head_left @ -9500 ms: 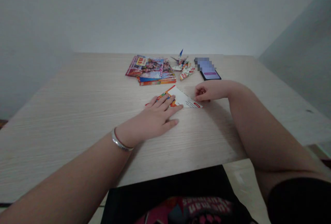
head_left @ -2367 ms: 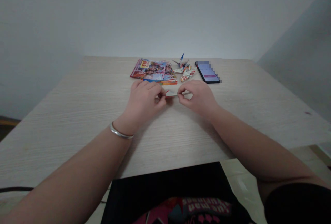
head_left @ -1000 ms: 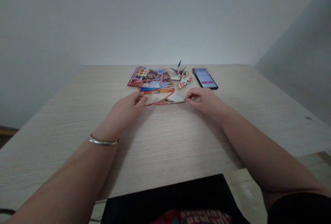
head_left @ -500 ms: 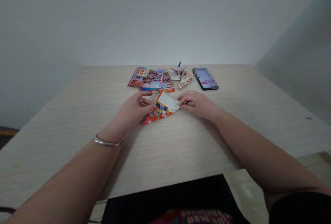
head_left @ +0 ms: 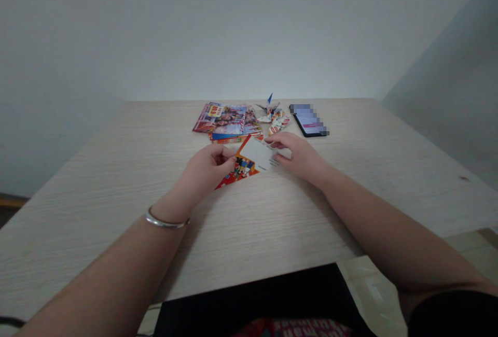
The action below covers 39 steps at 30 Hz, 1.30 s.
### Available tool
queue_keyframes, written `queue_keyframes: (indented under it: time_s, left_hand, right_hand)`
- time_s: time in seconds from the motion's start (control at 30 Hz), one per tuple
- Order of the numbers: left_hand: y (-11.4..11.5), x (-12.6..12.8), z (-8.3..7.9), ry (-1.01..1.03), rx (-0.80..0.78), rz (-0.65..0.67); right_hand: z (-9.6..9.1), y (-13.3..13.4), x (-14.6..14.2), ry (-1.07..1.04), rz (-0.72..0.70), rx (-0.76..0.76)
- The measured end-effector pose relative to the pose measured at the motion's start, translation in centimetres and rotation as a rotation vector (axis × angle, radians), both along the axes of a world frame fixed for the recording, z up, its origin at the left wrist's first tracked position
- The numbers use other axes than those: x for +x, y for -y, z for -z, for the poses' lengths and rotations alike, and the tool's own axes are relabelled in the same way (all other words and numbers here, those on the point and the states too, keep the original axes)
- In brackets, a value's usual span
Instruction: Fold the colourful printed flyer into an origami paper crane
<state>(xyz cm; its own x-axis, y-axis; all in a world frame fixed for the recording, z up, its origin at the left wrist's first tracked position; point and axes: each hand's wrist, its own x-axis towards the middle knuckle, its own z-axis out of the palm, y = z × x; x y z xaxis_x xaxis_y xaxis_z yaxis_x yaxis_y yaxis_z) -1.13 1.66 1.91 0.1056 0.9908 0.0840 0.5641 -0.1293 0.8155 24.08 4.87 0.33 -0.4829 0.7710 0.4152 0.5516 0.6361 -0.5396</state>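
A partly folded sheet of printed paper [head_left: 259, 153] is between my hands just above the table, its white side showing at the right and a red-orange printed part at the lower left. My left hand [head_left: 210, 168] pinches its left side between thumb and fingers. At the right edge, my right hand [head_left: 298, 155] grips the white part, thumb below and fingers above. Beyond the paper stand folded paper cranes [head_left: 269, 111], with another folded printed piece [head_left: 278, 122] beside them.
A pile of colourful printed leaflets [head_left: 229, 119] lies behind my left hand. To the right of the cranes is a phone [head_left: 309, 120] with its screen lit. The pale wooden table [head_left: 249, 233] meets a wall at the back. Something black [head_left: 249, 295] lies at the near edge.
The white part of the paper has opened out wider and flatter towards the right. My right hand has shifted slightly up its edge, and my left fingers have curled closer together.
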Motion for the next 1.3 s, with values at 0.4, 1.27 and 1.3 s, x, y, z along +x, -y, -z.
queue_keyframes:
  time_s: [0.4, 1.27, 1.3]
  left_hand:
    - [1.0, 0.8, -1.3, -0.052, 0.083, -0.041]
    - [0.3, 0.8, 0.4, 0.26, -0.113, 0.153]
    - [0.3, 0.9, 0.4, 0.288, -0.135, 0.149]
  right_hand:
    - [-0.3, 1.0, -1.2, -0.129, -0.041, 0.157]
    - [0.6, 0.6, -0.9, -0.031, -0.11, 0.075]
    - [0.7, 0.6, -1.0, -0.044, -0.103, 0.063]
